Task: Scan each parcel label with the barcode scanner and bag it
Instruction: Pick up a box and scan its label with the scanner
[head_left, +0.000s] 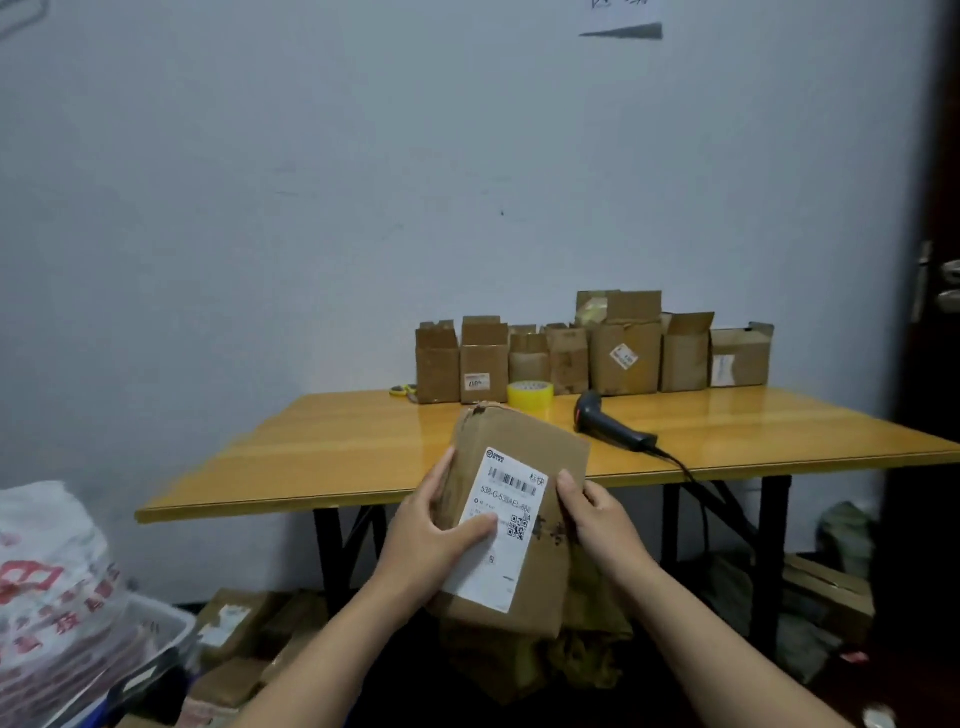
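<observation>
Head view: left hand (434, 538) and right hand (597, 514) grip brown cardboard parcel (540, 447) before yellow wooden table (332, 457). Keep white label (506, 525) flat, thumbs off barcode; fetch black corded scanner (608, 423).

I see a parcel packing room: cardboard boxes (626, 358) line the back edge of the table (337, 457) by a yellow tape roll (530, 396) and barcode scanner (610, 427), labelled parcels (234, 629) piled underneath.
</observation>
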